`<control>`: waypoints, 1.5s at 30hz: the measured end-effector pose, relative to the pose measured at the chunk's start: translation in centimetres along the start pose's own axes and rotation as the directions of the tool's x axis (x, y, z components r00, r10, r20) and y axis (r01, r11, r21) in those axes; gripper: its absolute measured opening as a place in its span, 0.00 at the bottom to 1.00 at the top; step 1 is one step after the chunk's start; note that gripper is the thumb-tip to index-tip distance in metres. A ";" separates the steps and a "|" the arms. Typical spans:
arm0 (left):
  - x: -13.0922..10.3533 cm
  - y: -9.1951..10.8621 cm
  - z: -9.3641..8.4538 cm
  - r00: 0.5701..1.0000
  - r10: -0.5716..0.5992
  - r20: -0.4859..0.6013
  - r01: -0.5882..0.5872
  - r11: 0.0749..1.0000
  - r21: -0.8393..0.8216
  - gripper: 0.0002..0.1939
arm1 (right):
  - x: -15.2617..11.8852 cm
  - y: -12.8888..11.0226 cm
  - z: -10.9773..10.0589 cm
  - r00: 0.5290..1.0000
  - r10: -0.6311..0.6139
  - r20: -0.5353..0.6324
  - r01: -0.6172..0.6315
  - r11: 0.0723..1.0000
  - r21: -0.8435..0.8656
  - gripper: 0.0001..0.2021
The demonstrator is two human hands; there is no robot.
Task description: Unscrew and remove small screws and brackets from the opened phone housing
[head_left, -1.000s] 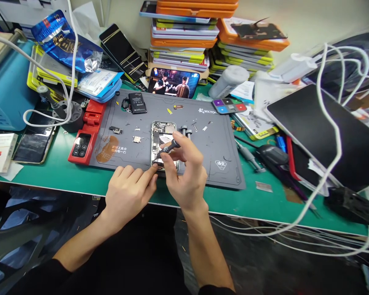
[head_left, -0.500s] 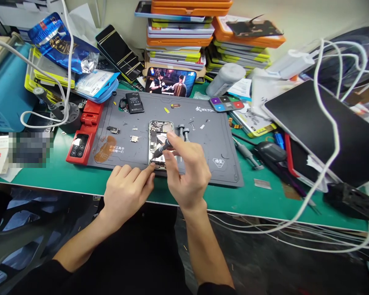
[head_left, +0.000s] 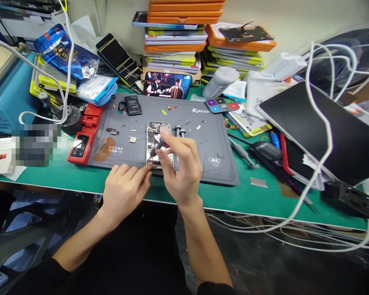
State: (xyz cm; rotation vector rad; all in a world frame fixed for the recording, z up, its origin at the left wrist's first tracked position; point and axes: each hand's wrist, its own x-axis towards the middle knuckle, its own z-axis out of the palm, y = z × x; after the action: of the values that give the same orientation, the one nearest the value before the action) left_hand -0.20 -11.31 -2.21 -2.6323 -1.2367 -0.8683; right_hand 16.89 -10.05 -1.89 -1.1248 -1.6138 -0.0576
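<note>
Hands [head_left: 124,186] at opened phone [head_left: 153,137], grey mat [head_left: 203,143], green bench [head_left: 218,200], wall [head_left: 304,20]

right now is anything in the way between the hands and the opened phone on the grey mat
Nothing visible: the right hand holds a dark tool with its tip over the opened phone, and the left hand has a finger at the phone's near left corner.
</note>
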 end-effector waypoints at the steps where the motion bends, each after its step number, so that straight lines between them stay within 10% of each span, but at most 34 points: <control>1: 0.0 0.0 -0.3 1.000 -0.010 0.009 0.010 0.999 -0.030 0.12 | 0.0 0.0 0.0 1.000 -0.002 0.000 0.002 1.000 0.007 0.26; 15: 3.6 -5.0 -1.3 0.993 -0.089 0.083 0.084 0.995 0.053 0.10 | -0.2 0.0 0.1 1.000 -0.023 -0.001 0.023 1.000 0.009 0.23; 31: 3.6 -4.5 -0.2 0.997 -0.032 0.064 0.027 0.997 0.074 0.07 | -0.3 0.0 0.5 0.999 -0.029 0.034 0.029 1.000 0.007 0.28; 38: 3.3 -4.8 0.2 0.991 -0.127 0.031 0.128 0.991 -0.032 0.07 | 1.3 1.9 -1.9 0.894 0.236 -0.380 -0.298 0.948 -0.113 0.24; 42: 3.2 -5.1 0.3 0.990 -0.134 0.045 0.137 0.988 -0.065 0.11 | 2.9 4.0 -4.5 0.902 0.414 -0.122 -0.430 0.846 -0.315 0.20; 45: 3.1 -5.2 0.2 0.994 -0.103 0.043 0.106 0.993 -0.061 0.12 | 3.3 4.9 -5.0 0.812 0.572 0.113 -0.457 0.745 -0.485 0.19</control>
State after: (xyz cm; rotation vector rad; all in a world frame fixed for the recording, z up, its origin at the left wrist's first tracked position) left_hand -2.33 -5.71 -1.42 -2.6665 -1.3904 -0.8890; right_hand 24.09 -8.16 0.19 -1.9858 -1.4816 0.1046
